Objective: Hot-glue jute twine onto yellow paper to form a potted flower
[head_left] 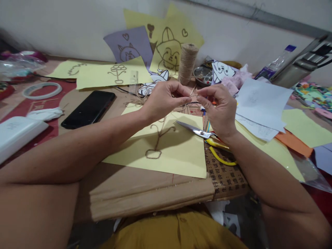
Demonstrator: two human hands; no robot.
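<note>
My left hand (pixel 168 100) and my right hand (pixel 218 105) meet above the far edge of a yellow sheet (pixel 181 155). Each pinches a thin strand of brown twine (pixel 194 95) between thumb and forefinger, the strand running across the small gap. On the sheet lies a plant shape of twine (pixel 157 138), a rectangular base with a stem and curled side branches; its upper part is partly behind my left hand. Loose twine (pixel 136 100) is heaped left of that hand. Below my right hand rest scissors (pixel 199 132) with yellow handles, blades parted, partly hidden by my wrist.
A twine spool (pixel 188 64) stands upright at the back before propped drawings. To the left are a black phone (pixel 88 109), a roll of white tape (pixel 42 90) and a white case (pixel 20 135). White papers (pixel 261 103) and a metal flask (pixel 298 65) are on the right.
</note>
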